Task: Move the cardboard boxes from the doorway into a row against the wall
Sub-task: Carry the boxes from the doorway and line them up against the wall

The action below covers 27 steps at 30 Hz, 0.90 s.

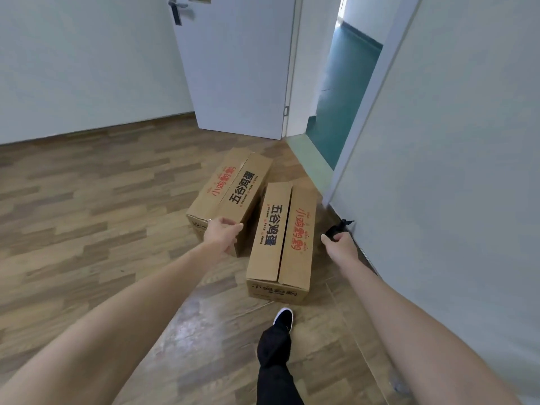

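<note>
Two long cardboard boxes with red and black printed characters lie side by side on the wooden floor near the open doorway. The far box (230, 197) lies to the left, the near box (283, 244) to the right, close to the right wall. My left hand (222, 233) rests on the near end of the far box, fingers curled over its top edge. To the right of the near box, and apart from it, my right hand (339, 242) is closed around a small black object (336, 229).
A white door (233, 62) stands open behind the boxes, with a green-floored corridor (336, 92) beyond. The right wall (453, 171) runs close beside the near box. My black-trousered leg and black shoe (282, 317) are just in front of the near box.
</note>
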### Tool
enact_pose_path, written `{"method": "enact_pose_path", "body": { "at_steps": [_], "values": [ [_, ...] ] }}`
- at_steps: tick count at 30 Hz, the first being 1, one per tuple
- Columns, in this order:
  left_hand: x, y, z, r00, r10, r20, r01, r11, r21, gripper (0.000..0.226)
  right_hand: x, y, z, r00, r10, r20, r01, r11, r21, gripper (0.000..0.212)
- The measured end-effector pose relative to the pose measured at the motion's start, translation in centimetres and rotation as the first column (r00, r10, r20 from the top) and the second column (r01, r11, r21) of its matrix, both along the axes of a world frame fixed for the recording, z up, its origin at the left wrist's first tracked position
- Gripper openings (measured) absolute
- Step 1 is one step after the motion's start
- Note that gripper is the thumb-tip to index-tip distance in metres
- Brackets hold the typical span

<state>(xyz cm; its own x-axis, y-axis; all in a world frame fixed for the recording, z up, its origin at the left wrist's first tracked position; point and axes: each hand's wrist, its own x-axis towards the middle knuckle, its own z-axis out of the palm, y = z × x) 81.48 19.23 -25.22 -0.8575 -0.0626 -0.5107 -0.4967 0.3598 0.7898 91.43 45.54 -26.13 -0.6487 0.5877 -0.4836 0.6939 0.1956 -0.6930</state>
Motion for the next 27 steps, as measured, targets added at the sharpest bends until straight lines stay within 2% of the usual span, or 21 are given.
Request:
{"method": "enact_pose_path", "body": {
  "at_steps": [4, 13, 18, 21, 27],
  "values": [
    [-10.2, 5.5, -3.8, 0.994, -0.014, 0.111, 0.023, 0.996, -0.084, 0.033, -10.5, 5.0, -3.7, 0.996, -0.015, 0.087, 0.022, 0.997, -0.073, 0.065],
    [-23.0, 14.2, -12.7, 0.948, -0.124, 0.292, 0.178, 0.97, -0.166, 0.053, -20.7, 11.5, -13.5, 0.947, -0.127, 0.296, 0.188, 0.964, -0.187, 0.086],
    [-29.3, 17.6, -23.6, 0.906, -0.16, 0.392, 0.251, 0.948, -0.194, 0.062, -26.3, 14.2, -24.2, 0.91, -0.132, 0.394, 0.217, 0.959, -0.18, 0.093],
    [-34.1, 19.2, -32.3, 0.883, -0.175, 0.436, 0.269, 0.949, -0.162, 0.073, -30.3, 15.0, -31.8, 0.906, -0.156, 0.393, 0.248, 0.949, -0.194, 0.1],
    [-39.1, 20.5, -44.6, 0.86, -0.161, 0.484, 0.258, 0.956, -0.14, 0.099, -35.8, 15.4, -43.2, 0.907, -0.165, 0.388, 0.26, 0.943, -0.206, 0.124]
  ]
}}
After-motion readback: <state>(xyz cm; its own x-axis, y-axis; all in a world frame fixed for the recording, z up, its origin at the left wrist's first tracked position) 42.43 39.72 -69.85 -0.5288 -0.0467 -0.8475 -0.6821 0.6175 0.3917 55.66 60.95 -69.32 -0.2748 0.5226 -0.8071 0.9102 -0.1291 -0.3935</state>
